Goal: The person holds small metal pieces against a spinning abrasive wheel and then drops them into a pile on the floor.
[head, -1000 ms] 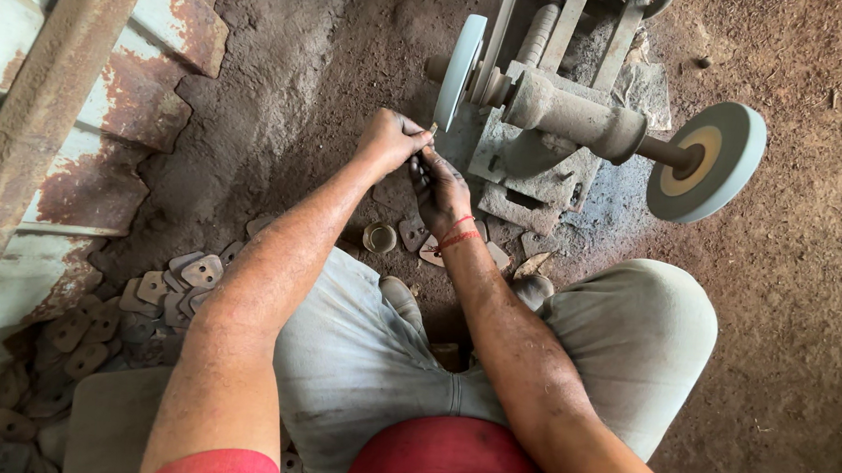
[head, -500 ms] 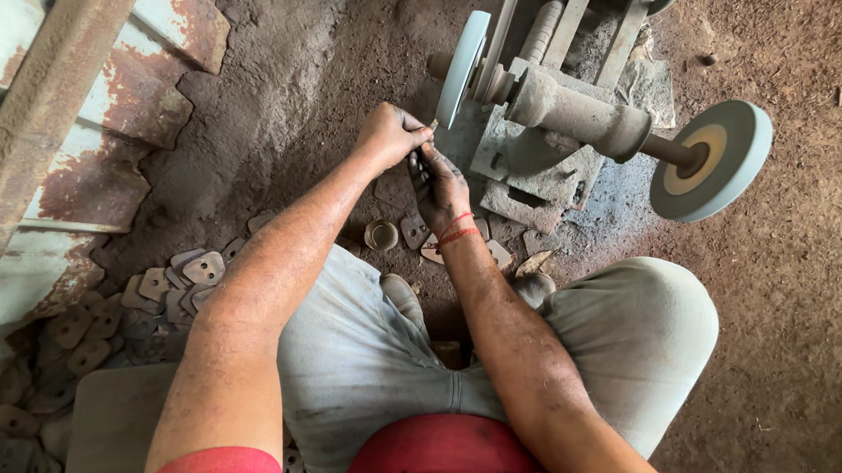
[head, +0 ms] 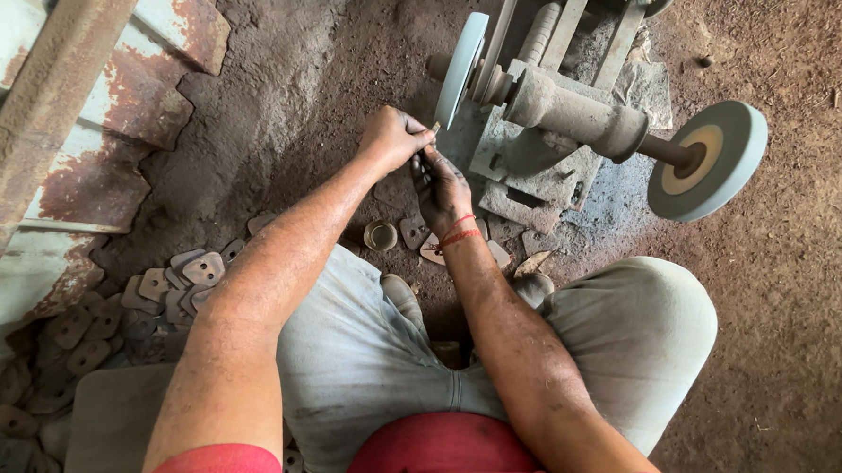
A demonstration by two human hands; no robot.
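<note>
Grinding wheel [head: 461, 68] just beyond both hands, metal plates [head: 144, 300] piled left

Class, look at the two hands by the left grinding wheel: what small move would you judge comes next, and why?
Probably a slight push forward. The left hand and right hand pinch a small metal piece together, its tip just short of the left grinding wheel. Easing it onto the rim would seem the natural next step; whether the wheel spins cannot be told.

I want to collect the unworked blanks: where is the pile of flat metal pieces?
Head view, lower left: the pile of flat metal pieces lies on the dirt beside the left forearm, below the rusty sheet.
</note>
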